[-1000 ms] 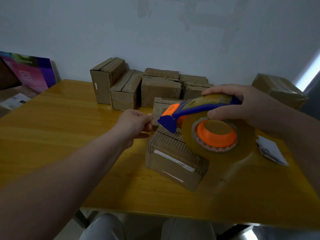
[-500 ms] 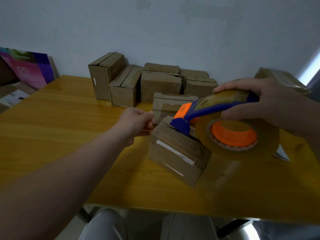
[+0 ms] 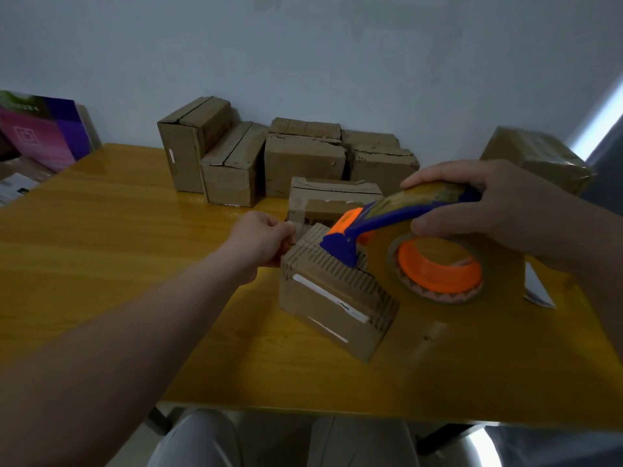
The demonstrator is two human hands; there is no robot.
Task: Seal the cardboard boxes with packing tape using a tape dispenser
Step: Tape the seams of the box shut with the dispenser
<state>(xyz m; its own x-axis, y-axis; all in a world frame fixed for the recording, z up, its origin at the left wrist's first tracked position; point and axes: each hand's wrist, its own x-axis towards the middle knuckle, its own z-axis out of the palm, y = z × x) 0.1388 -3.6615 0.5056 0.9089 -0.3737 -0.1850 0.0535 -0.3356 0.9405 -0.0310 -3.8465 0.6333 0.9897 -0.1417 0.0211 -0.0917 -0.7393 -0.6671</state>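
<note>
Cardboard box (image 3: 322, 310), brown, corrugated, white-labelled

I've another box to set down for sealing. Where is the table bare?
Bare: the table left of the left hand; also the front strip between the front box and the near edge. Crowded: the box row along the wall, and the right side under the tape dispenser, by the paper slips.
</note>
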